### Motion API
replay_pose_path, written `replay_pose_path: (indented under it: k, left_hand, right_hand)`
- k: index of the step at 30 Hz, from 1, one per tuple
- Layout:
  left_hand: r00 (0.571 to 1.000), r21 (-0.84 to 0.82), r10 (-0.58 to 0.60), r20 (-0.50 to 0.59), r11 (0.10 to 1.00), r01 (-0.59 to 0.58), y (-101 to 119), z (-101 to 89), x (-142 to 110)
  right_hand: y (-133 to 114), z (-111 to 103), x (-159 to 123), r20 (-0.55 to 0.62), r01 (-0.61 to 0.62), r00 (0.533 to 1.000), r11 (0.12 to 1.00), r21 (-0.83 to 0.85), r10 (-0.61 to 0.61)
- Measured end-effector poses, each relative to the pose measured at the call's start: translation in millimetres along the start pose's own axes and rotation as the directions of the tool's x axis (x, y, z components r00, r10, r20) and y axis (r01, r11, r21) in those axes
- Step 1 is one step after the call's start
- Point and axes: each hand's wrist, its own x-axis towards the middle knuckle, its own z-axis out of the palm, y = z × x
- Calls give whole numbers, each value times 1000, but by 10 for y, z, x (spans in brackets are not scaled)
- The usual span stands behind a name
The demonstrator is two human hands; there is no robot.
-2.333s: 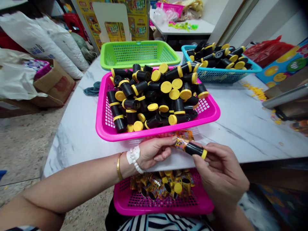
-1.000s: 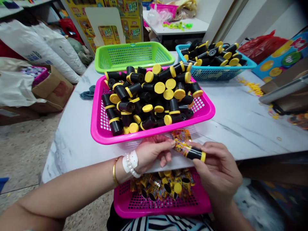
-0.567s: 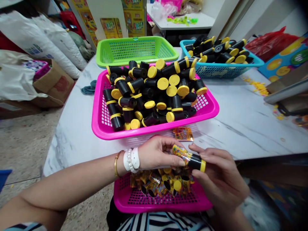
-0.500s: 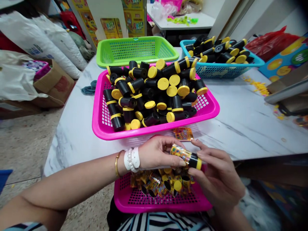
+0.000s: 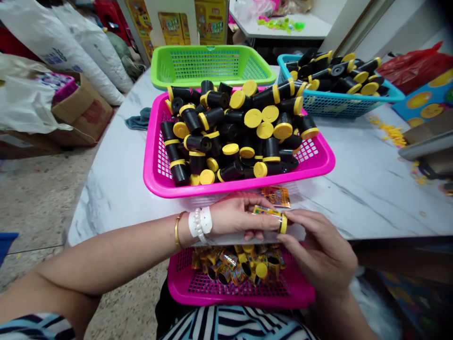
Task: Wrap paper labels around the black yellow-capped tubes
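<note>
Both hands hold one small black tube with a yellow cap (image 5: 272, 218) over the table's near edge. An orange printed sleeve covers most of it. My left hand (image 5: 240, 218) wraps round the sleeved end. My right hand (image 5: 318, 250) pinches the capped end with its fingertips. Just beyond the hands lies a flat stack of orange printed sleeves (image 5: 278, 196) on the table. Behind it stands a pink basket (image 5: 155, 182) heaped with several bare black tubes with yellow caps (image 5: 233, 132). A lower pink basket (image 5: 198, 295) on my lap holds several sleeved tubes (image 5: 240, 267).
A green basket (image 5: 166, 78) stands at the back of the marble table (image 5: 361, 184). A blue basket (image 5: 354, 106) with more black tubes sits at the back right. Yellow bits (image 5: 389, 132) lie scattered on the right. Sacks and a cardboard box (image 5: 81, 113) stand on the floor at left.
The printed sleeve has slid further along the tube until only the yellow cap end shows. Both hands moved slightly up toward the table edge, and the view shifted.
</note>
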Motion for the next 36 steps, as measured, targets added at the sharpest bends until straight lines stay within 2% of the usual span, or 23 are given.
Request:
replay_pose_path:
  k: [2,5,7,9,12,15,17,19,21,23,25,27,30,33,36]
  left_hand:
    - [999,7,22,34,1000,-22,-13,-6,4]
    - [986,48,164,2,985,-164,-75,12,9]
    - [960,153,275,-48,952,-265,-114,37,1]
    - [944,269,321,-74,918,-291,-123,59,-12]
    - [974,311,211,-80,934,-177,-74,59,-25]
    - [997,221,44,-66,975,-28,-11,22,-12]
    - [998,173,30,-49,985,-21,-4,1,3]
    - [994,178,100,-48,980,-90,-25,-2,12]
    - [977,208,202,-61,960,-185,-49,13,7]
    - [965,232,257,-53,943,-239,-53,32,-9]
    - [972,231,232,-28,948,-220,-36,42,-29]
    - [989,228,148,16,962,-148,-11,43,-44]
    - [997,227,31,73,973,-47,3,41,-42]
    - [996,158,-5,86,987,-9,-21,42,-20]
    - [994,94,-26,102,995,16,-49,37,0]
  right_hand:
    - [-1,-20,8,31,38,999,999,-29,-37]
    - [-17,5,-4,65,103,993,992,-72,-98]
    - [-30,47,-34,45,75,996,994,-83,-71]
    - [-30,94,-69,5,-8,1000,998,-64,8]
    - [9,134,-93,-46,-54,998,997,-47,52]
    - [69,127,-78,-93,34,995,991,-132,-46]
    - [93,119,-67,-74,55,995,985,-162,-68]
    - [91,127,-63,-54,1,999,993,-119,-8]
    - [64,146,-60,-76,-122,990,992,-12,121]
    - [24,159,-48,-85,-262,959,958,118,272]
    - [-7,145,-22,-24,-376,920,897,233,392]
    - [-10,99,8,81,-448,891,834,322,447]
    - [29,-6,48,201,-430,903,807,404,380]
    - [55,-101,77,253,-274,948,897,347,192]
    - [33,-133,92,258,-141,964,949,281,67]
